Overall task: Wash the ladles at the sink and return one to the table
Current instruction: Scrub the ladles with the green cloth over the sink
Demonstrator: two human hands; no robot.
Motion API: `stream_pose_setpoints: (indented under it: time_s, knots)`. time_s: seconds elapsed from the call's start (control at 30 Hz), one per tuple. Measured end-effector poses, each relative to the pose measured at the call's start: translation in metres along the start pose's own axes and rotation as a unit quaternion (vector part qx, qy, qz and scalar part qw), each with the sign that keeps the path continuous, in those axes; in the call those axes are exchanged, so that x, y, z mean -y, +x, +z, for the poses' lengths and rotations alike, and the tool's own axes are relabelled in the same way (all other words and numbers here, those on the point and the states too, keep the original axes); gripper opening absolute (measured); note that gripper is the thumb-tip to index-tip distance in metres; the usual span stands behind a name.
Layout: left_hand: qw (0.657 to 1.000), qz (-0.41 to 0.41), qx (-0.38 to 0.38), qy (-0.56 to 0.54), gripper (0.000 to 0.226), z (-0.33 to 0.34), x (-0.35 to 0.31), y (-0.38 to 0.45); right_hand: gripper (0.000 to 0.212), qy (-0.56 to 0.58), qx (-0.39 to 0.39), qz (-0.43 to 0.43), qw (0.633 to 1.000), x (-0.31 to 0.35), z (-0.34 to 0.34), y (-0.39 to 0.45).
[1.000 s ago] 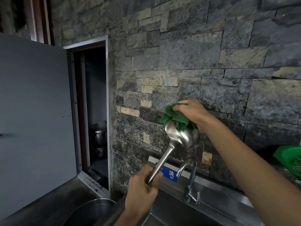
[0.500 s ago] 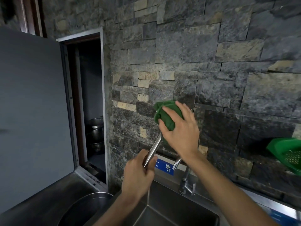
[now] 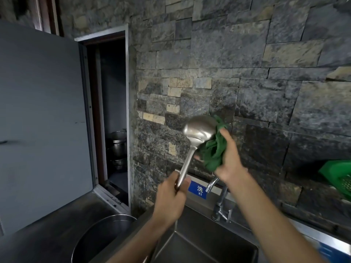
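A steel ladle point(image 3: 198, 132) stands bowl-up above the sink point(image 3: 199, 242). My left hand point(image 3: 171, 198) grips its handle low down. My right hand point(image 3: 230, 158) holds a crumpled green cloth point(image 3: 213, 150) against the right side of the ladle's bowl. A thin stream of water drops from below my left hand into the steel sink. The faucet point(image 3: 218, 196) stands behind my right wrist.
A large steel pot point(image 3: 98, 238) sits on the counter left of the sink. A green plastic basket point(image 3: 340, 177) stands at the right edge. An open hatch point(image 3: 114, 118) in the stone wall shows stacked pots. A grey door panel point(image 3: 41, 120) fills the left.
The ladle's bowl, hidden under the cloth and my right hand half a second ago, now shows. The cloth has slid to the bowl's right side and my right hand has turned.
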State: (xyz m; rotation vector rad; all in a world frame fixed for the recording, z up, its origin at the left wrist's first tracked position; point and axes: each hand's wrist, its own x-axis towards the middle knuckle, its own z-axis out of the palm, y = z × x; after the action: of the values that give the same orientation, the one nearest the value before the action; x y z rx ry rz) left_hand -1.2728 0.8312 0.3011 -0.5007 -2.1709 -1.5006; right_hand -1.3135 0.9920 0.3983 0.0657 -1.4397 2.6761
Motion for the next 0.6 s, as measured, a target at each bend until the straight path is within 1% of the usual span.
stream_pose_setpoints:
  time_s: [0.03,0.07,0.17,0.23,0.3,0.33,0.37,0.43,0.47,0.53,0.6]
  knots:
    - [1.0,-0.019,0.021,-0.007,0.031,0.008,0.0,0.001,0.044,0.04,0.004,0.002,0.999,-0.009,0.004,-0.006]
    - [0.998,-0.039,0.043,-0.015,0.037,0.014,0.003,0.0,0.039,0.04,-0.013,-0.022,0.999,-0.015,0.009,-0.011]
    - [0.988,-0.094,0.077,-0.092,0.047,0.027,0.014,-0.001,0.024,-0.026,-0.072,-0.092,0.993,-0.026,0.018,-0.022]
    - [0.983,-0.11,0.091,-0.119,0.042,0.027,0.015,0.002,0.027,-0.038,-0.086,-0.126,0.988,-0.038,0.016,-0.03]
    - [0.974,-0.114,0.106,-0.163,0.026,0.025,0.01,0.009,0.034,-0.087,-0.096,-0.145,0.981,-0.055,0.01,-0.039]
    - [0.972,-0.114,0.113,-0.173,0.021,0.024,0.007,0.012,0.034,-0.117,-0.096,-0.142,0.978,-0.064,0.007,-0.042]
    - [0.969,-0.118,0.118,-0.184,0.023,0.022,0.003,0.013,0.033,-0.143,-0.092,-0.129,0.977,-0.07,0.005,-0.046]
    - [0.966,-0.107,0.133,-0.193,0.021,0.016,0.0,0.013,0.027,-0.153,-0.083,-0.073,0.982,-0.076,0.001,-0.047]
    - [0.968,-0.091,0.147,-0.181,0.018,0.015,0.002,0.01,0.025,-0.15,-0.081,-0.043,0.984,-0.076,-0.002,-0.045]
    - [0.973,-0.062,0.183,-0.124,0.013,0.014,0.008,0.003,0.021,-0.145,-0.089,-0.006,0.985,-0.071,-0.007,-0.039]
    - [0.97,-0.071,0.215,-0.087,0.021,0.015,0.013,-0.004,0.017,-0.122,-0.114,-0.006,0.986,-0.065,-0.012,-0.031]
